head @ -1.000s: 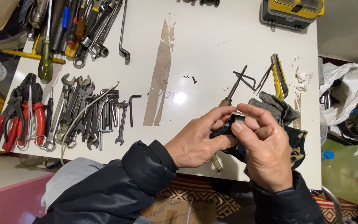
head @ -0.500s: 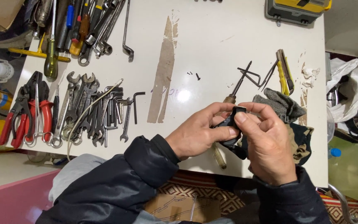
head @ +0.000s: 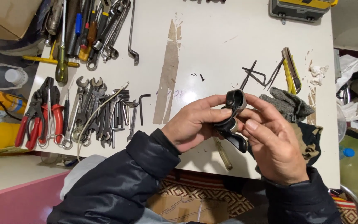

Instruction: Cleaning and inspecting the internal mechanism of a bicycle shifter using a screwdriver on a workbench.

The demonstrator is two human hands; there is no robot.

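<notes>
Head view of a white desk [head: 228, 49] with both hands raised just above its near edge. The left hand [head: 195, 124] and the right hand [head: 272, 145] together hold one small black part with a lever [head: 232, 120]; left fingers are curled around its left side with the thumb on top, right thumb and fingers closed on its right side and lower end. The part is clear of the desk surface.

Containers: one yellow-and-grey tool case [head: 301, 8] stands at the far edge, lid shut, contents not visible. One cardboard box [head: 5, 16] sits at the far left corner; its contents cannot be made out. One clear plastic container [head: 9, 76] lies off the desk to the left.

Loose items: two red-handled pliers [head: 38, 118]; a row of spanners and hex keys [head: 100, 112], too overlapped to count; a heap of screwdrivers and wrenches [head: 88, 29] at far left; one yellow utility knife [head: 291, 70]; one grey glove [head: 286, 105] just beside the right hand; three small dark screws [head: 198, 76] near the centre; one screwdriver [head: 222, 151] partly hidden under the hands.
</notes>
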